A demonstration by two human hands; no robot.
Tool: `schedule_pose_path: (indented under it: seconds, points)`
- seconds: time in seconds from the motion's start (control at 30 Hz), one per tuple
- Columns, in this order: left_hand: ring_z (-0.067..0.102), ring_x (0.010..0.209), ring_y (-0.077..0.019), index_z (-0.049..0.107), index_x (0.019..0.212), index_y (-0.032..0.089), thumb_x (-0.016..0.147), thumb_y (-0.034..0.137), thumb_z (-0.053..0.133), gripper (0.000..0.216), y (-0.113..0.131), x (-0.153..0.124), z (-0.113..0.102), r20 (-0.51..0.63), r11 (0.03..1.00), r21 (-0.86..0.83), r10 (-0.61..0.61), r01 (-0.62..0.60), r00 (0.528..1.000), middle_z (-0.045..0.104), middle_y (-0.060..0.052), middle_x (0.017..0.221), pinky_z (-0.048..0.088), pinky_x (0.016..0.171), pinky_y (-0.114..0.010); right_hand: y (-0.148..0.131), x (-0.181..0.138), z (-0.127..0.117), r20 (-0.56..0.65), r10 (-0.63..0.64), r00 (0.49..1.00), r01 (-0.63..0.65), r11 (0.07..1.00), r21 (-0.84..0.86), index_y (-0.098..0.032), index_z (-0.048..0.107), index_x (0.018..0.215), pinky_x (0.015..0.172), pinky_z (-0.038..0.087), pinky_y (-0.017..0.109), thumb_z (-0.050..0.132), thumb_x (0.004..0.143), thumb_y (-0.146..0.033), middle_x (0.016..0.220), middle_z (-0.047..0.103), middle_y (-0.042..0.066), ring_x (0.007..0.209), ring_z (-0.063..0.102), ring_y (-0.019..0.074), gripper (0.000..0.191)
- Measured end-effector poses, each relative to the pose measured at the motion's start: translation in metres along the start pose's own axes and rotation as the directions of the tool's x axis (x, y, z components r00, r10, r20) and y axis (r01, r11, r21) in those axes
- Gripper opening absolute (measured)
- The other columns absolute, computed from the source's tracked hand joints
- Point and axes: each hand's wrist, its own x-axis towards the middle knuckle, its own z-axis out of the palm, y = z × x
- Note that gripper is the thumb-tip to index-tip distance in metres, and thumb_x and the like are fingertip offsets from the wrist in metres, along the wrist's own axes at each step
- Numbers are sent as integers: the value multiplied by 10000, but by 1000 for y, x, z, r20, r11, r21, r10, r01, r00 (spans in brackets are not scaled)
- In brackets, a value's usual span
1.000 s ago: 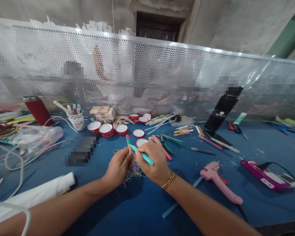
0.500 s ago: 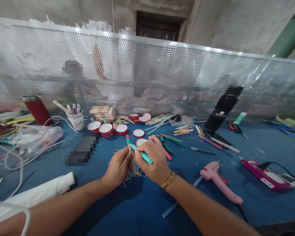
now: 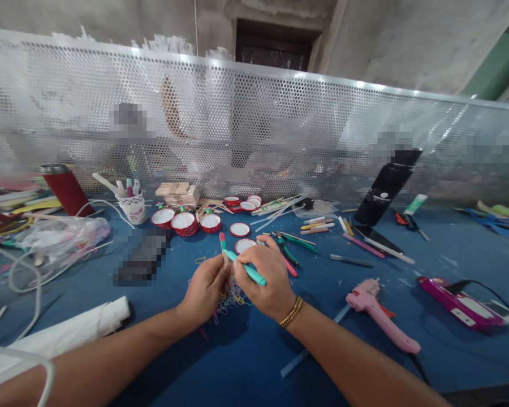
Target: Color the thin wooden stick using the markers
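Note:
My left hand (image 3: 203, 291) is closed in a pinch on a flat stick painted red and green (image 3: 223, 244), which stands upright. My right hand (image 3: 265, 280) is closed around a teal marker (image 3: 246, 269), whose tip touches the stick. Both hands rest over a small heap of coloured rubber bands (image 3: 229, 298) on the blue table (image 3: 220, 362). A gold bracelet sits on my right wrist.
Red-rimmed white lids (image 3: 240, 229) and small red drums (image 3: 184, 223) lie behind my hands, with green pliers (image 3: 288, 246). A pink glue gun (image 3: 379, 314), a magenta device (image 3: 460, 302), a black bottle (image 3: 385, 186), a white cup (image 3: 133, 208), a red tumbler (image 3: 65, 189) and a white roll (image 3: 59, 336) surround them. A perforated metal screen (image 3: 254, 130) closes the back.
Almost nothing differs; my right hand and the marker shifted very slightly against the stick.

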Motion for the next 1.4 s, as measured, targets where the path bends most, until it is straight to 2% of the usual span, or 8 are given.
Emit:
schedule_pose_path:
  seconds: [0.23, 0.57, 0.8, 0.97, 1.2, 1.4]
  points:
    - [430, 629, -139, 592, 830, 171, 958, 440, 407, 351, 0, -1, 0, -3, 1000, 29, -3, 3, 1000, 508, 9, 670, 351, 601, -248, -1, 1, 0, 23, 2, 1000, -2, 1000, -8, -214, 537, 767, 968, 401, 394, 524, 900, -231, 679, 613, -23, 657, 560, 127, 135]
    - [446, 642, -141, 501, 712, 185, 954, 424, 408, 353, -1, -1, -1, -51, 994, 113, 7, -1, 999, 507, 13, 651, 344, 611, -245, 4, 2, -1, -16, 16, 1000, -17, 999, -52, -214, 523, 731, 994, 387, 391, 530, 892, -206, 654, 572, -39, 642, 532, 118, 162]
    - [441, 635, -141, 572, 776, 175, 952, 439, 408, 357, -2, 0, -1, -36, 998, 60, -4, 7, 999, 520, 10, 667, 346, 606, -247, 1, 1, -1, -21, 10, 1000, -11, 1000, -24, -219, 544, 749, 998, 395, 410, 541, 884, -210, 675, 608, -29, 660, 567, 128, 134]
    - [463, 676, -150, 554, 749, 175, 947, 442, 421, 359, -2, 0, -1, -14, 1000, 24, 7, -7, 1000, 568, -10, 729, 366, 636, -252, 0, 1, -1, -9, -4, 1000, 4, 1000, -18, -221, 539, 762, 997, 399, 409, 531, 894, -222, 678, 616, -24, 663, 577, 131, 132]
    - [432, 640, -146, 599, 831, 171, 951, 452, 407, 361, 0, 0, -1, -21, 999, 40, -3, 3, 1000, 518, 6, 673, 351, 608, -250, 0, 1, 0, 20, -8, 1000, 9, 999, -44, -220, 540, 767, 988, 399, 394, 525, 895, -230, 664, 596, -30, 640, 552, 123, 129]
    - [433, 609, -127, 507, 721, 184, 957, 440, 406, 363, 0, -1, -1, -39, 995, 98, 10, -6, 999, 487, 29, 633, 343, 599, -242, 6, 1, 0, -10, 24, 1000, -24, 998, -64, -218, 532, 736, 994, 386, 399, 524, 891, -202, 662, 578, -33, 652, 540, 125, 156]
